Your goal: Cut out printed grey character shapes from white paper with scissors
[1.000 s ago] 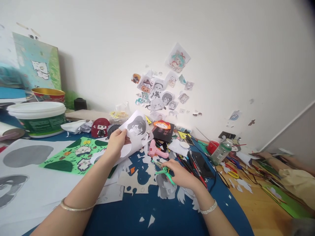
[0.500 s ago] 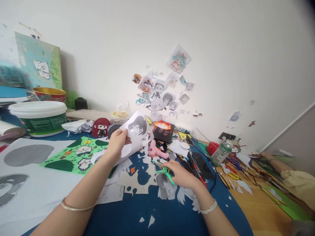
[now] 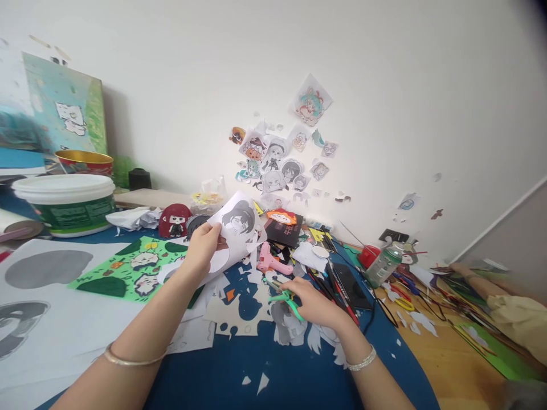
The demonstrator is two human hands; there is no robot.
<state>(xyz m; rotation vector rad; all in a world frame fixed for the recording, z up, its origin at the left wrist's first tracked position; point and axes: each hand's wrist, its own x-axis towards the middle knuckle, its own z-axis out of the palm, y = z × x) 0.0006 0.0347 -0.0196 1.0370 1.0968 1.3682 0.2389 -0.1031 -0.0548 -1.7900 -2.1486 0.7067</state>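
My left hand (image 3: 204, 246) pinches the left edge of a white paper sheet (image 3: 251, 239) that carries a grey cartoon head. Held up over the table, the sheet curls and has a rounded cut-out along its lower edge. My right hand (image 3: 308, 296) is closed around green-handled scissors (image 3: 287, 300), their blades pointing left and apart from the sheet. A pink glue gun (image 3: 273, 261) lies just beyond the scissors. Beneath them are a cream sheet with holes (image 3: 237, 327) and grey-and-white paper cut-outs (image 3: 288, 326).
At left stand a white-lidded tub (image 3: 64, 205) and a green decorated sheet (image 3: 123, 267). A spray can (image 3: 387, 265) stands on the right beside pliers and scraps. Paper cartoons (image 3: 273, 165) cling to the wall. Another person's arm (image 3: 478, 282) reaches in at far right.
The view has shifted very slightly. Both hands, the paper sheet and the scissors stay practically where they were.
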